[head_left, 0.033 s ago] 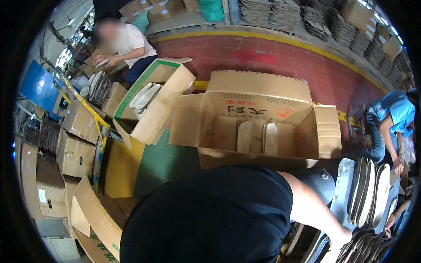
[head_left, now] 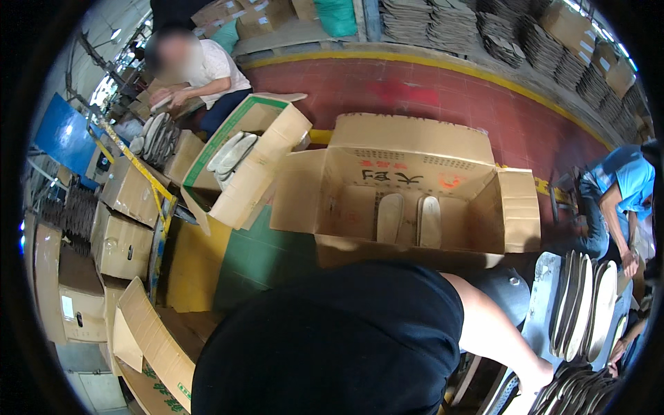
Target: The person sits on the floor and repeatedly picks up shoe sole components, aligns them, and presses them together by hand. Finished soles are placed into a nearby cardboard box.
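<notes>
A large open cardboard box (head_left: 415, 173) stands in front of me, with two pale flat shoe soles (head_left: 408, 218) lying on its bottom. My dark shirt (head_left: 332, 346) fills the lower middle of the view. From it my right arm reaches down to the lower right. There my right hand (head_left: 538, 382) rests at a pile of dark soles (head_left: 574, 394), and its fingers are hidden at the picture's rim. My left hand is out of sight.
A second open box (head_left: 242, 166) with green trim holds more soles. Closed cartons (head_left: 117, 235) are stacked at the left. Pale soles (head_left: 581, 304) stand in a row at the right. One person in white (head_left: 207, 69) sits at the back left, another in blue (head_left: 619, 194) at the right.
</notes>
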Demonstrator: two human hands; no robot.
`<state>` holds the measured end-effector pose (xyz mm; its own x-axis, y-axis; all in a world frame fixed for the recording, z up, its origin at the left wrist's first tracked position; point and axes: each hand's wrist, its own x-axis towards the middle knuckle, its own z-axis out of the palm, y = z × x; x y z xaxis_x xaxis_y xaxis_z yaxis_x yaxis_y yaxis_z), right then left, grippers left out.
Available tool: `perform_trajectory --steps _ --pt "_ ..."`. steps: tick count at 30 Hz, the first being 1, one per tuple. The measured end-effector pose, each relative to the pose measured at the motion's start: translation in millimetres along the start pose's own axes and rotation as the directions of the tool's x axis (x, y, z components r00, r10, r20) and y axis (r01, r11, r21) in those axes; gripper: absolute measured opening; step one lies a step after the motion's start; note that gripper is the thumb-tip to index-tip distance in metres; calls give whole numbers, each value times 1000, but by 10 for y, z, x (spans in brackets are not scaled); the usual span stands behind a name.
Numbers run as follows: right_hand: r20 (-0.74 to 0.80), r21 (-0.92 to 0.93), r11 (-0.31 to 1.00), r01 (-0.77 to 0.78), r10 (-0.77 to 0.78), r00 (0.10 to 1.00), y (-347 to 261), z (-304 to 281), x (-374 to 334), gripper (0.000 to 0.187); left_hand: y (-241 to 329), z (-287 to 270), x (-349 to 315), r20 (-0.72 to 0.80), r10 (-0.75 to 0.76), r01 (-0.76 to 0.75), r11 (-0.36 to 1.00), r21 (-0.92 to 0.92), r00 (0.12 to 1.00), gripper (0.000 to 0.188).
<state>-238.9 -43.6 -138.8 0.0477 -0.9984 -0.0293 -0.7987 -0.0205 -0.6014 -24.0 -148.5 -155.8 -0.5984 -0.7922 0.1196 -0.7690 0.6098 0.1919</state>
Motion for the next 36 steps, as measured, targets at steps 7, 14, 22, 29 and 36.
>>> perform_trajectory --steps 7,14,22,29,36 --pt "-19 -17 1000 0 0 1000 163 -81 -6 25 69 81 -447 141 10 5 994 -106 990 81" --pt "-126 -48 997 -67 60 990 577 -533 -215 27 178 168 -667 -97 261 -248 960 128 961 33" --pt "-216 -65 994 -86 70 974 1422 -1100 -395 33 -81 -65 -789 -188 327 -345 936 -75 926 24" --pt "-198 76 962 -264 274 941 868 -957 -563 21 79 -601 -1186 -98 2 -49 874 -483 995 74" --pt "-181 71 971 -227 236 955 593 -871 -680 16 86 -623 -1228 -84 -15 -29 866 -499 996 69"
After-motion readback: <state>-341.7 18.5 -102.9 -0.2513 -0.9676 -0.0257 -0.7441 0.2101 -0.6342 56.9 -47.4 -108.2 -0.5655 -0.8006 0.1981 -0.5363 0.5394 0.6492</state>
